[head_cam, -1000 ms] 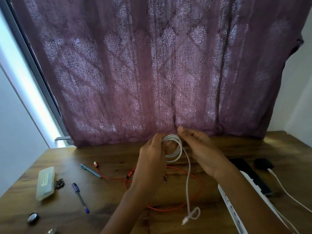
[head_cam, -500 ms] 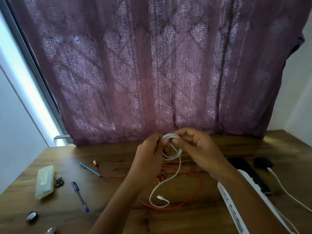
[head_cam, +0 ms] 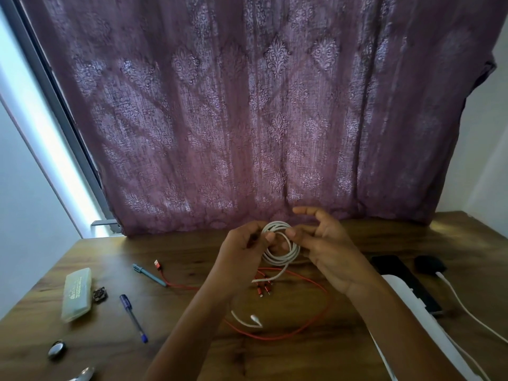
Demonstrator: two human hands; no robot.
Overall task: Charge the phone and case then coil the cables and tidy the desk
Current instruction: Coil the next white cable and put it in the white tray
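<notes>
Head view: the left hand [head_cam: 242, 248] has its fingers curled shut, pinching the near side of a coiled white cable [head_cam: 280, 243] held above the wooden worktop [head_cam: 192, 248]. The right hand [head_cam: 327, 246] touches the coil's far side with thumb and forefinger, its other fingers spread loosely open. The cable's free tail hangs down to the worktop, its plug [head_cam: 254, 317] lying inside a loose red cable [head_cam: 316, 320] with several connector tips. To the right, partly hidden by the right forearm, lie a dark phone [head_cam: 395, 273] and a white power strip [head_cam: 406, 306]. To the left sit two pens [head_cam: 133, 317], a pale plastic case [head_cam: 77, 294] and a small metal object.
</notes>
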